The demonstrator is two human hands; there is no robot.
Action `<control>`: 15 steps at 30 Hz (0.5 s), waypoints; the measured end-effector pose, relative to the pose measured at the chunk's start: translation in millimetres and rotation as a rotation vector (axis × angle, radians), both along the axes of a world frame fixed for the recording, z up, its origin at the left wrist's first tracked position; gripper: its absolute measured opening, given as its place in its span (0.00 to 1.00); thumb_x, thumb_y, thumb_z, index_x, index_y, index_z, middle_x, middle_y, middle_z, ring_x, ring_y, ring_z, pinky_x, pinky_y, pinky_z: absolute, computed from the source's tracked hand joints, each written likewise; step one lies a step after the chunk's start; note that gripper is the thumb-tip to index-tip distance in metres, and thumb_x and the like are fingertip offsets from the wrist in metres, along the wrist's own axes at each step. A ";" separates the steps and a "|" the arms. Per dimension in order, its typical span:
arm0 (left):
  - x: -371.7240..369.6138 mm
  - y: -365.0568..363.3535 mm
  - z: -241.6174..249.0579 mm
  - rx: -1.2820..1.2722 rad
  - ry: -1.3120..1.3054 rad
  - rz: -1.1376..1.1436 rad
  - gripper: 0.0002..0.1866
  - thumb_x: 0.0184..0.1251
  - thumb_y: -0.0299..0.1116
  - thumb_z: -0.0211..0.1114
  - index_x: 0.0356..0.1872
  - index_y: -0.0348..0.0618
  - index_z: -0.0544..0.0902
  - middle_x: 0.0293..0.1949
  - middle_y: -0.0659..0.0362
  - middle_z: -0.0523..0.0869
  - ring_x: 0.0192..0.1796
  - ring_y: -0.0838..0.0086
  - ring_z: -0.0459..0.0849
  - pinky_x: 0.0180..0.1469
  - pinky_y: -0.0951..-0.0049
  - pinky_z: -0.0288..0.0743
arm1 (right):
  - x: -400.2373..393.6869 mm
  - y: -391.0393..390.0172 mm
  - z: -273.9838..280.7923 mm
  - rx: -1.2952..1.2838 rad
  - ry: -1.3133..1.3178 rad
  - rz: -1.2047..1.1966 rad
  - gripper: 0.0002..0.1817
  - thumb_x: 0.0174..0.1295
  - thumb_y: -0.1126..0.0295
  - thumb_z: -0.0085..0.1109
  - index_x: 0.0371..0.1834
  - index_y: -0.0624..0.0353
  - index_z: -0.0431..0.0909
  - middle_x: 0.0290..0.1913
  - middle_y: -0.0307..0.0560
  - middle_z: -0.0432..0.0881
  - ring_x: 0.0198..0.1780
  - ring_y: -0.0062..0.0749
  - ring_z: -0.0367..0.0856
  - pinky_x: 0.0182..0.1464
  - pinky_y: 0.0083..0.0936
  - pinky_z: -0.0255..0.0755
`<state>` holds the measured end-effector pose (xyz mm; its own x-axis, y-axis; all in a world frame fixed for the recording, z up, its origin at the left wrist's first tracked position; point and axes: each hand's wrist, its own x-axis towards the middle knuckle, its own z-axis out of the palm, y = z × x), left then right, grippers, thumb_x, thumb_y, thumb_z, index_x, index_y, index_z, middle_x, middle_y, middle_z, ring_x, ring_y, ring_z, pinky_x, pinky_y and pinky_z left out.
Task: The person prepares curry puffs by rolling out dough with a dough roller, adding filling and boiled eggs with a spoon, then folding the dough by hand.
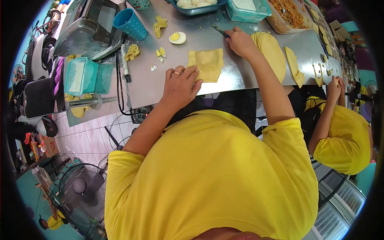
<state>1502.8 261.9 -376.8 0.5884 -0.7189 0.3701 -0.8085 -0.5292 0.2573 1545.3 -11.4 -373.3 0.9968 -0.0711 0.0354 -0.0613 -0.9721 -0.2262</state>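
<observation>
A square piece of yellow dough [209, 65] lies near the table's front edge, with a slight bulge and uneven borders. My left hand [180, 83] rests at its left side, fingers loosely bent and touching the dough's edge, the thumb apart from them. Beyond the dough's upper right corner, my right hand [241, 43] is closed round the handle of a small knife [218, 29], whose blade points to the far left, low over the table. Right of that hand sits a stack of flat dough sheets [273, 54]. A halved boiled egg [177, 38] lies behind the square.
Dough scraps [160, 26], a blue cup [130, 25], a marker [125, 64] and a metal machine [89, 30] stand left. At the back are a tray of eggs [197, 9], a flour container [248, 15] and a filling tub [280, 26]. A co-worker [344, 136] sits right.
</observation>
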 end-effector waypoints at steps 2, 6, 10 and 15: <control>-0.3 1.7 -2.7 -0.053 0.030 -0.020 0.16 0.55 0.35 0.65 0.44 0.42 0.82 0.52 0.64 0.80 0.48 0.68 0.74 0.51 0.62 0.62 | -6.2 -1.8 -1.8 -0.029 -0.040 0.002 0.14 0.57 0.68 0.56 0.46 0.59 0.79 0.43 0.56 0.78 0.43 0.50 0.79 0.45 0.39 0.73; -10.9 8.0 -1.9 -0.030 -0.021 -0.034 0.15 0.55 0.34 0.65 0.43 0.42 0.82 0.51 0.64 0.80 0.49 0.68 0.74 0.52 0.62 0.62 | -41.5 25.6 13.0 0.468 -0.098 -0.183 0.10 0.56 0.71 0.57 0.39 0.64 0.78 0.28 0.50 0.79 0.33 0.37 0.80 0.37 0.31 0.72; 5.2 11.5 -1.9 -0.068 0.104 -0.029 0.15 0.56 0.34 0.64 0.46 0.44 0.83 0.52 0.65 0.80 0.49 0.68 0.74 0.53 0.62 0.60 | -70.5 72.5 20.8 0.797 -0.022 -0.157 0.08 0.57 0.70 0.59 0.32 0.64 0.75 0.21 0.39 0.74 0.26 0.17 0.71 0.29 0.20 0.66; 31.5 3.1 -18.3 -0.141 -0.021 0.009 0.13 0.55 0.34 0.65 0.43 0.45 0.83 0.50 0.66 0.81 0.50 0.68 0.74 0.54 0.63 0.59 | -73.7 126.0 21.1 0.666 -0.072 -0.106 0.19 0.57 0.68 0.58 0.51 0.64 0.75 0.24 0.58 0.80 0.24 0.39 0.79 0.30 0.31 0.72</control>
<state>1534.3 264.9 -395.1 0.5851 -0.6537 0.4800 -0.8103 -0.4958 0.3125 1471.6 114.6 -352.3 0.9800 -0.1983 0.0163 -0.1111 -0.6134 -0.7819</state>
